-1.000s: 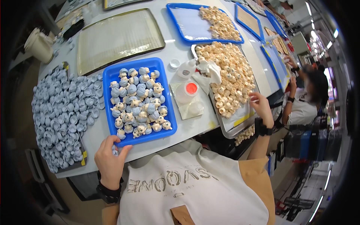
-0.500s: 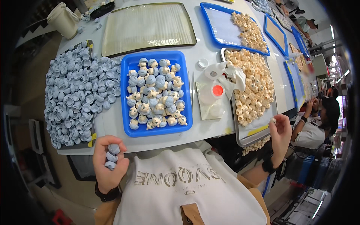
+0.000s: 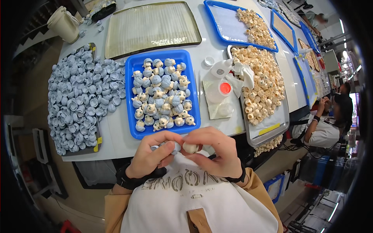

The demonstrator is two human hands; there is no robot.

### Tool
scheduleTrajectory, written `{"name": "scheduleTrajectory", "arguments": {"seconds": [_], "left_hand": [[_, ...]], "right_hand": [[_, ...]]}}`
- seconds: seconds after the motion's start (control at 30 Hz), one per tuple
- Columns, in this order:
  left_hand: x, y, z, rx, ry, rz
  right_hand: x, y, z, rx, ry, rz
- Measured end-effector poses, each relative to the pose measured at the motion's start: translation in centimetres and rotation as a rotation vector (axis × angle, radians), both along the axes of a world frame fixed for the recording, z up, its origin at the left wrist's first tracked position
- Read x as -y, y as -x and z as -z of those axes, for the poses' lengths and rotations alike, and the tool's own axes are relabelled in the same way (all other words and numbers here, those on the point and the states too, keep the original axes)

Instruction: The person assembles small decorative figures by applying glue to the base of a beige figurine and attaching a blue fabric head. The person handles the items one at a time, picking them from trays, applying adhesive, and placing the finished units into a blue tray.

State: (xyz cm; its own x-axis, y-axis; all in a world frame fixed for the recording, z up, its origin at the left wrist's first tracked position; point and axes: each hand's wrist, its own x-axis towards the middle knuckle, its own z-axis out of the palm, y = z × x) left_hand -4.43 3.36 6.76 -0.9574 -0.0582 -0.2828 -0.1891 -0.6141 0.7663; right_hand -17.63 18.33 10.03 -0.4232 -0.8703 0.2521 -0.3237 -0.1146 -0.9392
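My left hand (image 3: 152, 156) is closed around light-blue doll hair caps (image 3: 175, 148), in front of my apron just below the table edge. My right hand (image 3: 216, 152) pinches a cream doll face piece (image 3: 190, 148). The two hands meet, with the face piece right beside a blue cap; whether they touch is hard to tell. Beyond my hands a blue tray (image 3: 196, 97) holds many small doll heads (image 3: 158, 93) with cream faces and blue hair. A big heap of loose blue caps (image 3: 77, 103) lies left of it.
On the right a metal tray (image 3: 268, 138) carries cream face pieces (image 3: 262, 81). Between the trays stand a white bottle (image 3: 221, 69) and a jar with a red-orange opening (image 3: 225, 88). Another blue tray (image 3: 229, 29) and a pale lined tray (image 3: 151, 29) lie farther back. A co-worker (image 3: 326, 128) sits at right.
My right hand has come from the metal tray to the middle, bringing a cream face piece. My left hand has moved right and inward with the blue caps to meet it.
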Motion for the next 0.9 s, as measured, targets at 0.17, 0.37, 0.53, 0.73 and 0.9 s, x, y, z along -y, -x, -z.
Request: {"name": "scheduleTrajectory", "arguments": {"seconds": [0.17,0.37,0.53,0.73,0.9], "left_hand": [[0.0,0.3,0.2,-0.055,-0.055,-0.084],[-0.2,0.5,0.2,0.051,-0.026,-0.101],[-0.6,1.0,0.1,0.068,0.107,-0.093],[-0.5,0.8,-0.1,0.081,0.054,-0.058],[-1.0,1.1,-0.6,0.071,0.011,-0.128]], "right_hand": [[-0.1,-0.2,-0.2,-0.066,-0.026,0.094],[0.7,0.2,1.0,-0.329,0.127,0.037],[1.1,0.0,1.7,-0.434,0.146,0.057],[1.1,0.2,2.0,-0.465,0.174,0.126],[0.8,0.4,2.0,-0.472,0.154,0.099]]}}
